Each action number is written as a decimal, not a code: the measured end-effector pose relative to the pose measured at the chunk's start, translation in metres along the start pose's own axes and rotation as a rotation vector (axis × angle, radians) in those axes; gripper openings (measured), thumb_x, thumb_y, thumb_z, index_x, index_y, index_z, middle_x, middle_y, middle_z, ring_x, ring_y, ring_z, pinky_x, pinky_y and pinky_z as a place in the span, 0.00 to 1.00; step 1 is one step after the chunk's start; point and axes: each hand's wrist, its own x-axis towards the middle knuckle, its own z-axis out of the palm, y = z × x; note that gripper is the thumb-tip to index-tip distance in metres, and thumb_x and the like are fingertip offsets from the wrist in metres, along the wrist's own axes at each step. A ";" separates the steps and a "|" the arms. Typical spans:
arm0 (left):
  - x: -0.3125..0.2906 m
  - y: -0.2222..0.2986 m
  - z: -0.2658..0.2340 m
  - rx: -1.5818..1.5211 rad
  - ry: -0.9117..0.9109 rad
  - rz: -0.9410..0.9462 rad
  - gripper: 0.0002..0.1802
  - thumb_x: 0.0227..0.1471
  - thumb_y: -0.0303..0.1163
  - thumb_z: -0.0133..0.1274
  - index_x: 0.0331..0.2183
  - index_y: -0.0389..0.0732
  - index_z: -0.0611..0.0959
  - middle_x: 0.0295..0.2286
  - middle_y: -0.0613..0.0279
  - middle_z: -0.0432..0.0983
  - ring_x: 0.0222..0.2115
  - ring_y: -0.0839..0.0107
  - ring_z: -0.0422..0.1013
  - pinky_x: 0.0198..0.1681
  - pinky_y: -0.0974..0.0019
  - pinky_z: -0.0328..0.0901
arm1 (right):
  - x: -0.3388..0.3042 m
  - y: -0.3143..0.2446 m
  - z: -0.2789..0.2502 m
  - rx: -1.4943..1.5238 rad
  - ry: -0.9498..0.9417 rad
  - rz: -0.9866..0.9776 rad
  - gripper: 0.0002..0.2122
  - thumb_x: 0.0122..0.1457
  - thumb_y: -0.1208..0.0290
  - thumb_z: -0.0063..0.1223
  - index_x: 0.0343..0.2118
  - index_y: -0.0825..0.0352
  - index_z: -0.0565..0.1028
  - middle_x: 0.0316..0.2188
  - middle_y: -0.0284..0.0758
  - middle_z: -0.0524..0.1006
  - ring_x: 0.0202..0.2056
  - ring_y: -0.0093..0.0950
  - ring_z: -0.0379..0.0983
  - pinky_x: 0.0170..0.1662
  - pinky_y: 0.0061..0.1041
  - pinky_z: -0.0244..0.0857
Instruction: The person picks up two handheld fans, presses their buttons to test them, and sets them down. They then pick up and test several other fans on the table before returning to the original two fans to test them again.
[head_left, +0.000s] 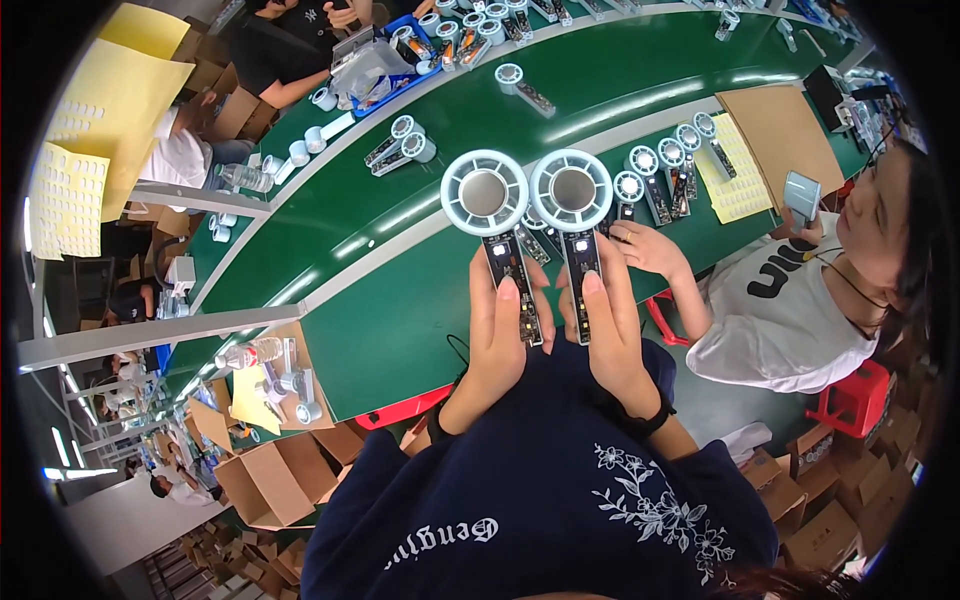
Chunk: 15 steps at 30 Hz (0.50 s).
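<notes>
Although my view from the head is wide, much of the grip itself is tucked out of sight. I see the left hand point(497, 335) clamped on the board handle of one fan unit point(502, 250), thumb pressed on its front; the fingers pass behind, and only their ends show at the inner edge. The right hand point(615, 335) grips a second fan unit point(578, 245) the same way, its palm hidden from me. Both are held up side by side over the green table point(390, 345), round pale-blue heads uppermost; I can't tell whether their rims touch. Behind them, other parts point(533, 243) show only in slivers, too covered for me to count. Just beyond the right hand, a co-worker's hand point(652, 250) reaches in, and I cannot make out what its fingertips touch. Past it, a row of fan units point(672, 155) partly overlaps. Farther off, a cluster of fan units point(470, 38) is cropped by the upper edge.
</notes>
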 end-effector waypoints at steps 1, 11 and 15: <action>0.000 0.000 0.000 -0.002 0.005 -0.001 0.23 0.61 0.36 0.30 0.54 0.35 0.51 0.35 0.54 0.64 0.18 0.76 0.66 0.14 0.76 0.61 | 0.000 -0.001 0.001 -0.001 0.005 -0.004 0.20 0.64 0.71 0.32 0.57 0.73 0.52 0.35 0.34 0.67 0.22 0.14 0.60 0.22 0.14 0.55; 0.002 0.002 -0.003 -0.028 0.057 0.009 0.23 0.61 0.38 0.31 0.53 0.35 0.53 0.36 0.54 0.64 0.19 0.77 0.66 0.16 0.76 0.61 | 0.007 0.003 0.009 -0.026 0.007 -0.022 0.19 0.64 0.67 0.31 0.55 0.70 0.55 0.34 0.34 0.68 0.20 0.14 0.61 0.19 0.12 0.54; 0.002 0.002 -0.004 -0.057 0.065 0.004 0.23 0.61 0.38 0.31 0.53 0.35 0.53 0.36 0.54 0.64 0.19 0.77 0.66 0.16 0.76 0.61 | 0.008 0.002 0.012 -0.018 0.006 -0.028 0.19 0.64 0.67 0.31 0.55 0.70 0.55 0.34 0.35 0.68 0.20 0.15 0.61 0.18 0.13 0.54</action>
